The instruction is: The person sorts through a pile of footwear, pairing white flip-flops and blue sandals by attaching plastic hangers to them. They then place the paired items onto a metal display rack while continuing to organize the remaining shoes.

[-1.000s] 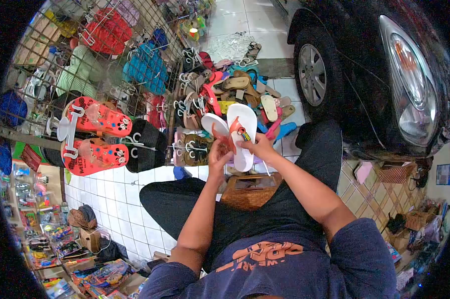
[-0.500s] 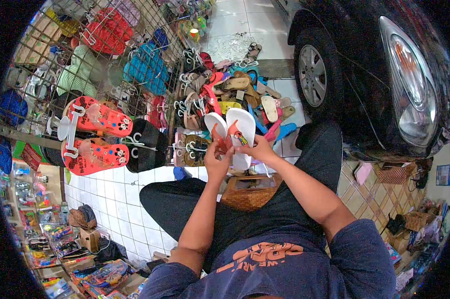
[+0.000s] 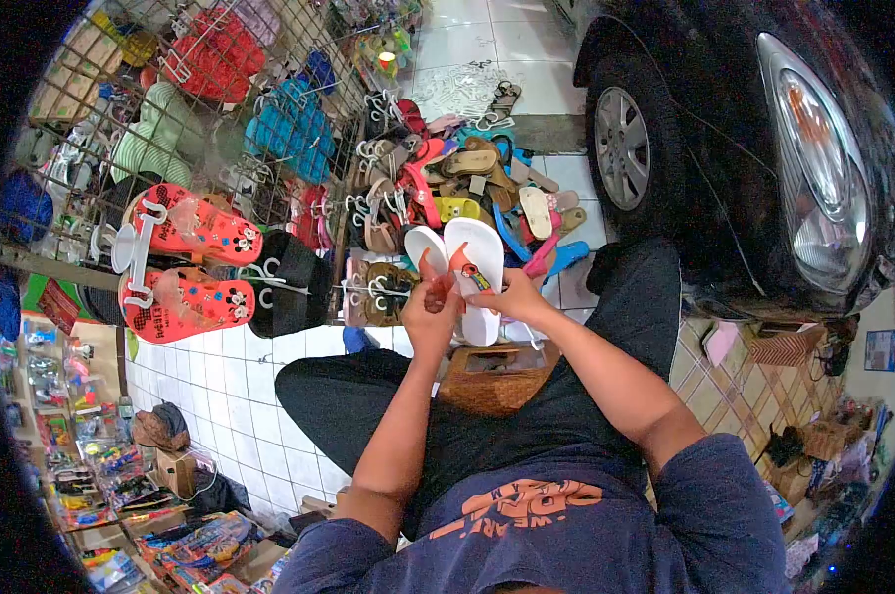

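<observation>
- Compared with the first earlier frame, the pair of white sandals [image 3: 475, 235] has come slightly down toward the lap, and both hands hold it in nearly the same way.
- The left hand [image 3: 433, 305] is partly closed, its fingers bunched at the orange straps [image 3: 461, 261] on the left side of the pair; its exact contact is hard to make out.
- The right hand [image 3: 512, 297] is nearly closed, thumb and fingers pinching the right-hand sandal at its edge, near the coloured ornament [image 3: 479, 278].
- The pair is held in the air above the crossed legs, toe ends pointing away and spread apart, just beyond a woven basket [image 3: 497, 384].
- On the tiled floor [image 3: 259, 396], a mixed pile of sandals [image 3: 472, 163] lies between the right edge of the wire rack [image 3: 345, 213] and the car's front wheel [image 3: 622, 148].
- White hangers [image 3: 459, 91] are heaped beyond the pile, toward the floor's far end.
- Red sandals [image 3: 202, 300] on a white hanger hang at the rack's near side, beside black ones [image 3: 294, 297].
- A black car [image 3: 715, 129] stands to the right; packaged goods [image 3: 205, 544] fill the lower left.
</observation>
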A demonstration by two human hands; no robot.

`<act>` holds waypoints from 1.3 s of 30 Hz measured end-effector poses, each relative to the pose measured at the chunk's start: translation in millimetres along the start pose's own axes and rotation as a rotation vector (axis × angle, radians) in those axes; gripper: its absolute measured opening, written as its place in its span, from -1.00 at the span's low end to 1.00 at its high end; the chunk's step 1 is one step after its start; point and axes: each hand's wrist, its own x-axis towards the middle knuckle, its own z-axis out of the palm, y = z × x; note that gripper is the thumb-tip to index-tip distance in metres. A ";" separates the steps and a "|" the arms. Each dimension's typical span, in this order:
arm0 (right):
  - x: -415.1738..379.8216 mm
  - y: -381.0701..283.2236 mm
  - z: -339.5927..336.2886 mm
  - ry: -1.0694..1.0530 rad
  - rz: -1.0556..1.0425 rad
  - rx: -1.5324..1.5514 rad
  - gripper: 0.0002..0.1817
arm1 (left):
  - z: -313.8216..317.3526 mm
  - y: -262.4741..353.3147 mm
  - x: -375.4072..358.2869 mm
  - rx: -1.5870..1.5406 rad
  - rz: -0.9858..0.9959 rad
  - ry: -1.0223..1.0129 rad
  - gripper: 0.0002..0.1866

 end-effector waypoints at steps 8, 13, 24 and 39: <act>-0.8 -3.6 -0.4 0.038 0.011 -0.037 -0.65 | -3.0 13.9 1.2 0.014 0.067 0.004 -0.66; 2.3 11.2 3.4 0.093 -0.169 -0.246 -0.58 | -2.3 -1.4 2.3 0.114 0.146 0.051 -0.62; -5.7 -9.7 4.2 0.112 -0.074 -0.073 -0.59 | -3.7 12.3 3.2 0.124 0.222 0.088 -0.58; 9.8 15.6 -5.0 0.021 0.093 -0.196 -0.51 | -8.2 -1.5 7.6 0.185 0.206 0.087 -0.77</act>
